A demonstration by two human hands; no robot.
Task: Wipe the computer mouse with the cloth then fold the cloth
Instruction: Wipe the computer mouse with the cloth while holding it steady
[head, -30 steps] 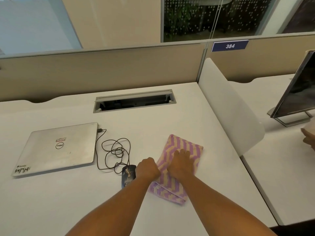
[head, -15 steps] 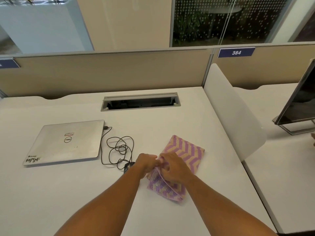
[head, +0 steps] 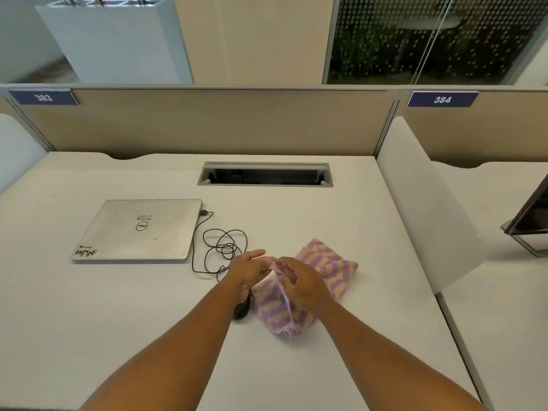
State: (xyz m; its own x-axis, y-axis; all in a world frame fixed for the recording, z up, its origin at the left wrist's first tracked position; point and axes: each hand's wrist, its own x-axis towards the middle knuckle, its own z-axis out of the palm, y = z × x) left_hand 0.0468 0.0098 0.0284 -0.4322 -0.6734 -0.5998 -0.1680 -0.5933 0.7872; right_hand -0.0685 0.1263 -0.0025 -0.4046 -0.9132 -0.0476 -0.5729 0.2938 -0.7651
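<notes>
A purple and tan zigzag cloth (head: 329,269) lies bunched on the white desk (head: 296,215), right of centre. My right hand (head: 299,281) rests on top of it and pinches its raised left edge. My left hand (head: 247,269) grips the same lifted edge from the left. The black computer mouse (head: 241,311) sits on the desk just left of the cloth, mostly hidden under my left wrist. Its black cable (head: 219,250) coils toward the laptop.
A closed silver laptop (head: 139,229) lies at the left, with the mouse cable plugged into its right side. A cable slot (head: 265,174) opens at the back of the desk. A white divider panel (head: 424,203) stands at the right, with a monitor (head: 530,221) beyond it.
The cloth lay flat under my right hand; both hands have now pinched its left edge and lifted it off the desk. The camera has shifted, showing more of the left side.
</notes>
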